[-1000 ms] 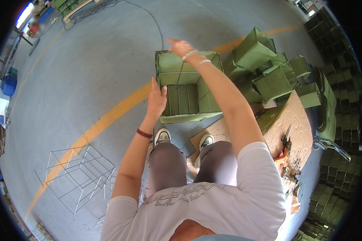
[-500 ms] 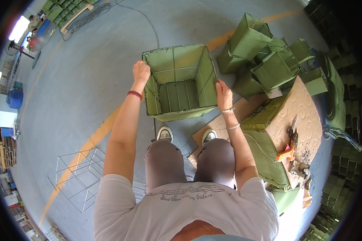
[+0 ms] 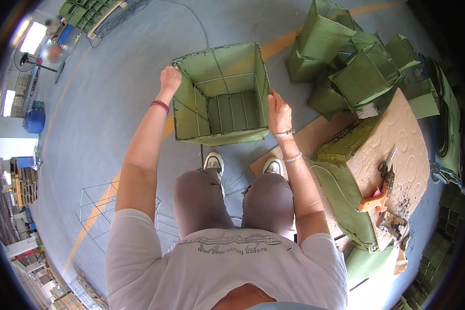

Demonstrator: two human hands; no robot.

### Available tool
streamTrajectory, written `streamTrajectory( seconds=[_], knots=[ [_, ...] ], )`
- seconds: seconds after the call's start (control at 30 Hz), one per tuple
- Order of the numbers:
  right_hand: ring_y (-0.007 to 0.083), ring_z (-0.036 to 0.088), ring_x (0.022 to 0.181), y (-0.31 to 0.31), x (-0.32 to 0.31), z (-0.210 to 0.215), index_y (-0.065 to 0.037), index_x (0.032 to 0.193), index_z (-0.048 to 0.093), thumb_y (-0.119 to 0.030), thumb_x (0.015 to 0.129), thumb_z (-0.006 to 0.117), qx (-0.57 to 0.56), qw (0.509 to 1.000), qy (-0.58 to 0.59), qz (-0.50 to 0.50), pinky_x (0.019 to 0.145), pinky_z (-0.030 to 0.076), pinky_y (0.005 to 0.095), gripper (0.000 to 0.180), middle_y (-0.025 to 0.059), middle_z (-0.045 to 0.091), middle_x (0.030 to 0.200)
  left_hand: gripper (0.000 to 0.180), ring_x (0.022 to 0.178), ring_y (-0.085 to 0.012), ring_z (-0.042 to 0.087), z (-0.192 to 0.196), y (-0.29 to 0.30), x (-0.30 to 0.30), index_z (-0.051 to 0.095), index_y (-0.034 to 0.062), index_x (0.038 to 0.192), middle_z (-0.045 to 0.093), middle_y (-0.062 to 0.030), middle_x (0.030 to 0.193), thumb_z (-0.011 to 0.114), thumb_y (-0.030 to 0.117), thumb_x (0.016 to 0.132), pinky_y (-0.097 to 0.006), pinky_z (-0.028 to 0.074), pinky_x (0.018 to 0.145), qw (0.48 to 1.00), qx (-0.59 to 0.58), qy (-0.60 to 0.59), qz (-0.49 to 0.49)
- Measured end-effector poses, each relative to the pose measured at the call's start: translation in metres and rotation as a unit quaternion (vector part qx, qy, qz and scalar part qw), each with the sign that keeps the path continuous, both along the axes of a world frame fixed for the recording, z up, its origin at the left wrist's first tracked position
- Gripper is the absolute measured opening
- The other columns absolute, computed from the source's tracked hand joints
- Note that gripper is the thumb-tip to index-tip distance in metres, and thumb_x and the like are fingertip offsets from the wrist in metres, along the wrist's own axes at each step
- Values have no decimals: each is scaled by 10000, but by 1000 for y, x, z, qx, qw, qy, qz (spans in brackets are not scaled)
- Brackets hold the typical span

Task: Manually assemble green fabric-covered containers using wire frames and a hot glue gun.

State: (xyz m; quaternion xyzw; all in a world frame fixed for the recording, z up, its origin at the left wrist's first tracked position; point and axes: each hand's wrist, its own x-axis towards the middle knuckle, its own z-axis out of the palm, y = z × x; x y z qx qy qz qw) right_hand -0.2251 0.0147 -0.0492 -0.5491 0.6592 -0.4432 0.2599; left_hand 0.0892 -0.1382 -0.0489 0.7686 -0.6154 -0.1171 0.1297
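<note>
Out in front of my feet I hold an open-topped green box [image 3: 231, 138] with a thin wire frame inside its walls and dark, rough edges. At its far left rim, my left hand [image 3: 170, 80] is closed on the edge in a fist. My right hand [image 3: 279, 112] grips the right wall near the rim, its thumb and fingers around the edge. Inside, wires run across the walls and over the bottom. Whether the box touches the floor I cannot tell.
Several green boxes [image 3: 364, 77] lie heaped at the right. Nearer stands a cardboard-topped work surface [image 3: 413, 134] with an orange-handled glue gun [image 3: 374, 200] and scissors [image 3: 385, 164]. Bare wire frames [image 3: 101, 206] lie on the floor at my left. A blue drum [image 3: 34, 121] stands far left.
The box has shifted a little left and away from me and turned slightly, both hands still on its rim. The whole view has swung somewhat, moving the surroundings rightward.
</note>
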Motion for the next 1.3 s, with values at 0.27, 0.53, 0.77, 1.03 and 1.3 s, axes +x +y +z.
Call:
streamTrajectory(
  seconds=[0.27, 0.53, 0.77, 1.03, 1.3],
  knots=[
    [424, 594, 872, -2, 4, 4, 14, 1108, 580, -216, 932, 459, -6, 1000, -2, 13, 743, 498, 435, 314, 266, 612, 893, 403, 890, -300, 637, 27, 2, 29, 575, -28, 1041, 654, -180, 963, 544, 348, 901, -438, 517, 756, 955, 148, 253, -38],
    [410, 603, 876, -3, 4, -2, 15, 1107, 584, -212, 926, 467, -17, 1000, -15, 8, 752, 499, 433, 313, 256, 621, 907, 476, 741, -210, 612, 49, -8, 39, 574, -43, 994, 614, -123, 837, 535, 424, 908, -377, 537, 752, 951, 150, 268, 26],
    [406, 610, 859, -3, 3, -1, 12, 1090, 591, -201, 923, 474, -13, 1000, -22, 7, 745, 504, 431, 295, 247, 627, 921, 357, 831, -356, 650, 33, -15, 20, 627, -48, 853, 653, -227, 882, 552, 301, 865, -419, 520, 798, 975, 39, -206, -77],
    [396, 626, 849, 9, 0, 1, 55, 1140, 551, -253, 913, 516, -15, 996, -84, -2, 750, 505, 427, 384, 269, 624, 919, 396, 904, -336, 640, 48, -16, 41, 623, -24, 993, 643, -212, 1002, 582, 344, 850, -402, 508, 815, 991, 111, 80, 0],
    [418, 619, 829, 17, 6, 4, 79, 1141, 526, -108, 861, 555, 0, 1000, -28, 5, 713, 513, 426, 338, 303, 610, 878, 473, 1120, -290, 540, 55, -52, 28, 553, 3, 1208, 591, -172, 1162, 611, 316, 858, -393, 416, 960, 978, 27, 60, -199]
  ],
)
